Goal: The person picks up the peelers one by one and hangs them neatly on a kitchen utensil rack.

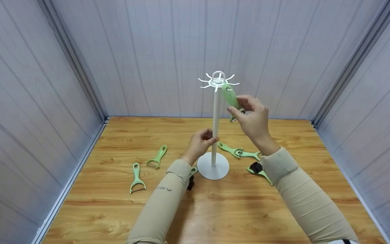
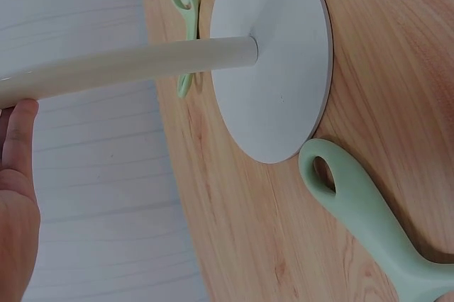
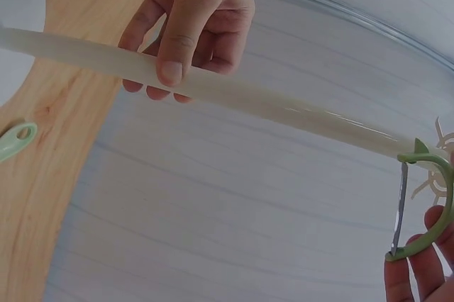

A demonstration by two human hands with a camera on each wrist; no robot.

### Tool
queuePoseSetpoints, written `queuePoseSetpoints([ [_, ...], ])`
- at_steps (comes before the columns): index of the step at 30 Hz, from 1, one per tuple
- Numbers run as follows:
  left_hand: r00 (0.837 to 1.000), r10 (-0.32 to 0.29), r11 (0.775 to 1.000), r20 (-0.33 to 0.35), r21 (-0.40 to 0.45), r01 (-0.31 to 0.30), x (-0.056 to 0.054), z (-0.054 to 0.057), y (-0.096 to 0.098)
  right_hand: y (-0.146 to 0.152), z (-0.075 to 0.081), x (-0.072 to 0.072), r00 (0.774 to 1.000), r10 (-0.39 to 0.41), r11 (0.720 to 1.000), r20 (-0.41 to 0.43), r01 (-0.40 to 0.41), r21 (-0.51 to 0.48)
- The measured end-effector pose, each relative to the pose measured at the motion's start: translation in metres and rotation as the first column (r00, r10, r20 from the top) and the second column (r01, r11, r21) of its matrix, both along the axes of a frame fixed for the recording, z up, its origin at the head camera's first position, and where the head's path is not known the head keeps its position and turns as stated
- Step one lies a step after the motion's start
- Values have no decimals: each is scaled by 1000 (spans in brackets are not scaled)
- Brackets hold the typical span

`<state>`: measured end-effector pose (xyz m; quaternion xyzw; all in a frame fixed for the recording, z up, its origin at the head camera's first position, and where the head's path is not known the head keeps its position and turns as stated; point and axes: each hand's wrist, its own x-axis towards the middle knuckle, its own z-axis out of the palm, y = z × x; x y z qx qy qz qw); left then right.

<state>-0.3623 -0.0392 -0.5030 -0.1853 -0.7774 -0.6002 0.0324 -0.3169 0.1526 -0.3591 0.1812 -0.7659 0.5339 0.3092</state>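
Note:
My left hand [image 1: 200, 144] grips the white pole [image 1: 216, 115] of an upright stand, thumb and fingers round it, as the right wrist view also shows. A ring of curved hooks [image 1: 212, 82] tops the pole; a round white base [image 1: 206, 166] sits on the table. My right hand [image 1: 254, 117] pinches a green Y-shaped peeler [image 1: 230, 96] by its blade end, handle upward. The handle's holed end is at a hook on the right side; whether the hook passes through the hole I cannot tell. In the right wrist view the peeler's metal blade [image 3: 401, 206] faces the camera.
On the wooden table [image 1: 113, 217], two green peelers lie at left, one peeler [image 1: 136, 176] and another peeler [image 1: 159, 156]. A peeler [image 2: 362, 210] partly hidden by the left forearm touches the base. More peelers [image 1: 229, 148] lie right of it. Pale panel walls [image 1: 168, 51] surround the table.

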Motion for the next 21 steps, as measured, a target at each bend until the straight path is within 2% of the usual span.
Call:
queuePoseSetpoints([
  [7,1000,2,1000,-3,3,-2,1,-1,1,-3,-7,-1,999,22,999,37,-22,-24],
  [21,1000,5,1000,-8,10,-5,1,-2,0,-1,-14,1,998,13,998,53,-17,64],
])
